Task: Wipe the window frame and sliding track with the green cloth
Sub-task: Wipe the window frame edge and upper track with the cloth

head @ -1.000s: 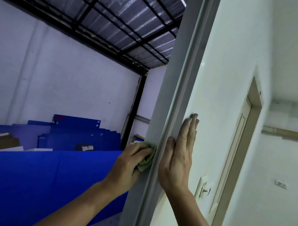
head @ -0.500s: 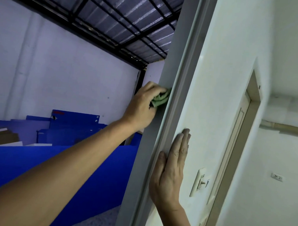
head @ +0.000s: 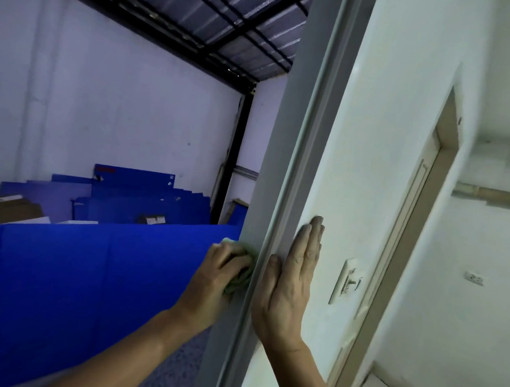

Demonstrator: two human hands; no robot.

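Observation:
The grey window frame runs as a tilted upright through the middle of the view. My left hand reaches past its outer side and presses the crumpled green cloth against the frame's left face, low down. Most of the cloth is hidden under the fingers. My right hand lies flat, fingers together and pointing up, on the white wall right beside the frame's inner edge. It holds nothing.
Blue panels are stacked outside to the left, under a dark metal roof. A wall switch sits just right of my right hand. Farther right are a door frame and a socket.
My left hand has slid the cloth down the frame from its high point half a second ago, back to about the height of my right hand. The right hand stays flat on the wall.

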